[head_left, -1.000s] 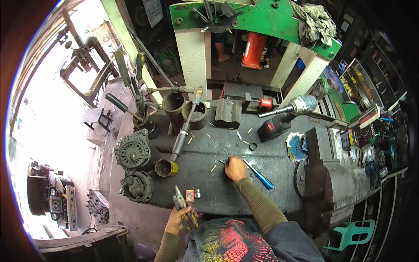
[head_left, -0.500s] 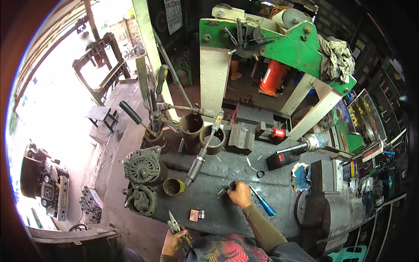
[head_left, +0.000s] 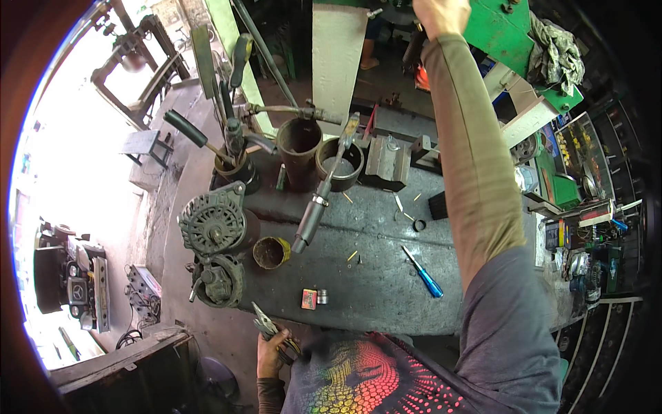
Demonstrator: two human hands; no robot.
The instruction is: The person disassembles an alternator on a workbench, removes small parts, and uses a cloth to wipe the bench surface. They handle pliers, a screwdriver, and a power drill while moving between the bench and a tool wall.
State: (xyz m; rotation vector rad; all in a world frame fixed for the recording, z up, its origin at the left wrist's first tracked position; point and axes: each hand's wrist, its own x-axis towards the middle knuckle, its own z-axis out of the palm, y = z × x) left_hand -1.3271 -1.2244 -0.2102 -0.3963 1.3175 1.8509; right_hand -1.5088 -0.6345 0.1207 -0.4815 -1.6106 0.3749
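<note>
My left hand (head_left: 270,353) is closed round a pair of pliers (head_left: 265,320) beside the bench's near edge, their jaws pointing up and away. Far ahead, at the top edge, my right hand (head_left: 443,15) reaches up to the green press frame (head_left: 498,38); its fingers are cut off from view. On the dark bench (head_left: 331,279) lie a blue-handled screwdriver (head_left: 423,272), a small dark screw (head_left: 359,259) and a small red box (head_left: 309,299) with short metal cylinders (head_left: 322,297) against it. A black ring (head_left: 419,225) lies farther back.
An alternator (head_left: 214,221) and a second round housing (head_left: 219,281) stand at the bench's left edge, near a yellow-rimmed cup (head_left: 272,252). Behind are metal tubes (head_left: 299,155) holding tools, a long ratchet tool (head_left: 314,217) leaning out, and a steel block (head_left: 386,163).
My right hand has left the bench and stretched far forward and up to the green frame. The small screw now shows where it was. My left hand still grips the pliers.
</note>
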